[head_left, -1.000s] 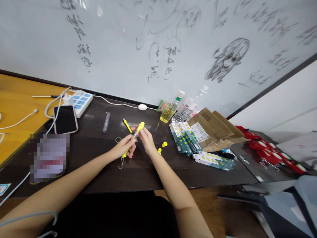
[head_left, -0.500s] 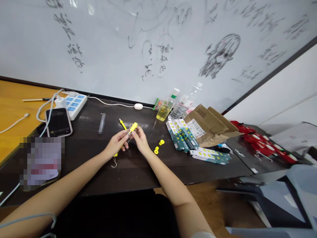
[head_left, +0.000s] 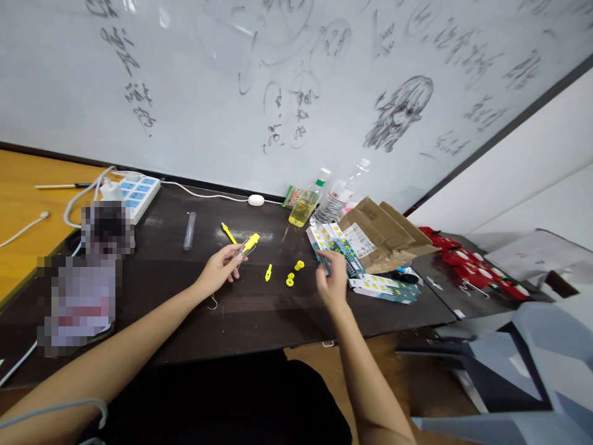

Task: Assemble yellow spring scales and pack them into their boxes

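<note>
My left hand (head_left: 222, 267) is closed on a yellow plastic piece (head_left: 252, 242) with a clear part and thin wire-like strands beside it; its exact kind I cannot tell. My right hand (head_left: 333, 281) is by the teal-and-white boxes (head_left: 336, 238), thumb and fingers apart, with nothing visible in it. Whether it touches a box is unclear. Between the hands lie a small yellow link-like part (head_left: 269, 272) and several yellow round parts (head_left: 290, 280). A yellow rod with a metal tip (head_left: 228, 233) lies behind my left hand. A thin white hooked strand (head_left: 212, 303) shows below it.
A clear tube (head_left: 189, 230) and a white power strip (head_left: 141, 196) are to the left. At the back stand a bottle of yellow liquid (head_left: 304, 207) and a water bottle (head_left: 328, 207), near an open cardboard box (head_left: 389, 232). The table's front edge runs close to my lap.
My right hand has left the yellow piece and moved right to the boxes. The small yellow link-like part now shows on the table where that hand was. My left hand keeps its hold.
</note>
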Demonstrator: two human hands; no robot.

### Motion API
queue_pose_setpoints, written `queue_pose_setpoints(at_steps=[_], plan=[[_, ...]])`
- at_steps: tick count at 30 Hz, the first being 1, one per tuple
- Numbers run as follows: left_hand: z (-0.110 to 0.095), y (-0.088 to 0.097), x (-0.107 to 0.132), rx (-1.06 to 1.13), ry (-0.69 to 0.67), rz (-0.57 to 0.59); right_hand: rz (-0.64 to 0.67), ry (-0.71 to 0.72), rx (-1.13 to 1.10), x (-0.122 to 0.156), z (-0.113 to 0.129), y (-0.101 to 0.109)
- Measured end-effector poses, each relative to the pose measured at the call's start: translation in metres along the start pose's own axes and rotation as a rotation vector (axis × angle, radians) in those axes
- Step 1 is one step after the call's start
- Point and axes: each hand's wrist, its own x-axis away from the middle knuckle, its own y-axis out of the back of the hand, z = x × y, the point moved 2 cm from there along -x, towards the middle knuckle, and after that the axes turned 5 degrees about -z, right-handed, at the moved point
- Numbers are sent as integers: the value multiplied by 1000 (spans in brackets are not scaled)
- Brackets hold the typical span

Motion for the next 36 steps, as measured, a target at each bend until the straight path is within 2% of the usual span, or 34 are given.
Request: queue_pose_setpoints(at_steps=[2, 5, 7, 9, 15, 24, 29, 36], plan=[[0, -2, 2, -24, -25, 16, 87, 63, 316, 11, -35, 43], [-2, -5, 6, -74, -69, 64, 228, 42, 763, 27, -83, 99], [-3, -7, 9, -117, -84, 108, 328, 19, 989, 37, -105, 124], [-3, -8, 11, -158, -88, 153, 419, -10, 1120, 47, -118, 137], [-4, -10, 15, -310, -180, 280, 568, -28, 1230, 48, -124, 141], [-11, -10, 21, -640, -389, 331, 677, 0, 1195, 30, -143, 141], [-13, -9, 22, -659, -394, 321, 690, 2, 1190, 27, -149, 138], [-15, -7, 20, -721, -368, 246, 740, 46, 1132, 14, -137, 144]])
